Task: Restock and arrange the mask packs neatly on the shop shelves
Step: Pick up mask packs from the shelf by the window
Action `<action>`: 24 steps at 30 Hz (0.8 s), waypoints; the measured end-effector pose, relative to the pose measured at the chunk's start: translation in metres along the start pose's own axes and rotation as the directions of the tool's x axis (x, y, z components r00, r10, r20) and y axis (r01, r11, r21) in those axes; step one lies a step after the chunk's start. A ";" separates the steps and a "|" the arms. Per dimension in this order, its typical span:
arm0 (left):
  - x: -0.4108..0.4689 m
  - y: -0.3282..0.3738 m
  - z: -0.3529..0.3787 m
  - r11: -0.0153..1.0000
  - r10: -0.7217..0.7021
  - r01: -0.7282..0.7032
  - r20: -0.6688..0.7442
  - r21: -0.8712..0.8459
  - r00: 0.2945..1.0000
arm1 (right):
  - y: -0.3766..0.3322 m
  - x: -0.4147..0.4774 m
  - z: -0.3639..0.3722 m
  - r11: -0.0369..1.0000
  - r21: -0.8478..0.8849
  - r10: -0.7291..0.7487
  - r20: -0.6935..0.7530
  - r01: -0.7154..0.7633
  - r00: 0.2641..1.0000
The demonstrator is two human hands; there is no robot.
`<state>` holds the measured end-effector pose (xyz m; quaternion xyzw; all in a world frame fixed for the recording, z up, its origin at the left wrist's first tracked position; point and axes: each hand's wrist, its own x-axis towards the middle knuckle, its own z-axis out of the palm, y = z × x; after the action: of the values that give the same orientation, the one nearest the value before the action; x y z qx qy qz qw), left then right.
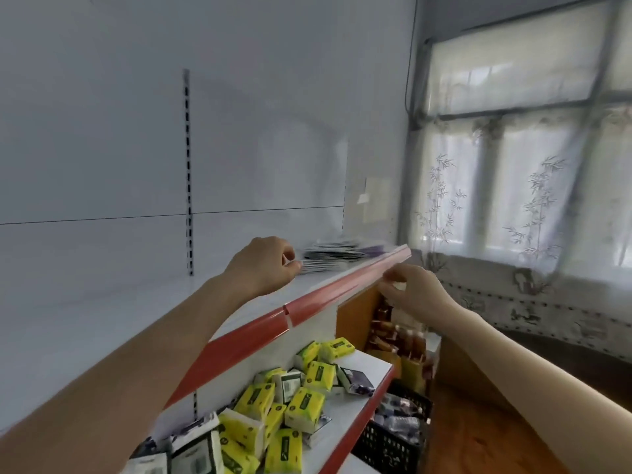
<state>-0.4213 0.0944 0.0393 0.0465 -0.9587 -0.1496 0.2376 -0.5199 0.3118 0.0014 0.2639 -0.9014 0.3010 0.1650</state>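
A flat pile of dark and white mask packs lies at the far right end of the top white shelf, behind its red front strip. My left hand rests on the shelf with its fingers curled against the left edge of the pile; whether it grips a pack is unclear. My right hand is in front of the shelf edge, its fingertips pinched at the red strip just below the pile. It holds no pack that I can see.
The lower shelf holds several yellow and white tissue packs lying loose. A black plastic crate of packs stands on the wooden floor below. Brown packets sit beside an orange panel. A curtained window is at right.
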 end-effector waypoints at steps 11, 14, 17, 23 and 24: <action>0.165 -0.025 0.058 0.989 -0.084 0.084 -0.007 0.123 0.996 | 0.068 0.172 0.030 0.994 0.019 -0.109 0.027 0.108 0.994; 0.183 -0.033 0.074 0.981 -0.114 0.112 0.002 0.160 0.994 | 0.092 0.198 0.048 0.989 0.008 -0.148 0.124 0.148 0.981; 0.193 -0.044 0.084 0.967 -0.175 0.173 -0.005 0.185 0.985 | 0.112 0.231 0.063 0.978 -0.012 -0.202 0.203 0.209 0.958; 0.211 -0.051 0.102 0.928 -0.298 0.296 -0.027 0.226 0.954 | 0.133 0.295 0.079 0.903 -0.026 -0.371 0.456 0.429 0.809; 0.213 -0.049 0.106 0.922 -0.317 0.312 -0.014 0.230 0.948 | 0.136 0.303 0.083 0.887 -0.014 -0.392 0.504 0.461 0.770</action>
<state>-0.6582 0.0412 0.0294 0.2252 -0.9522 -0.0748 0.1924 -0.8542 0.2381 0.0147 0.5169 -0.8479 0.1166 0.0140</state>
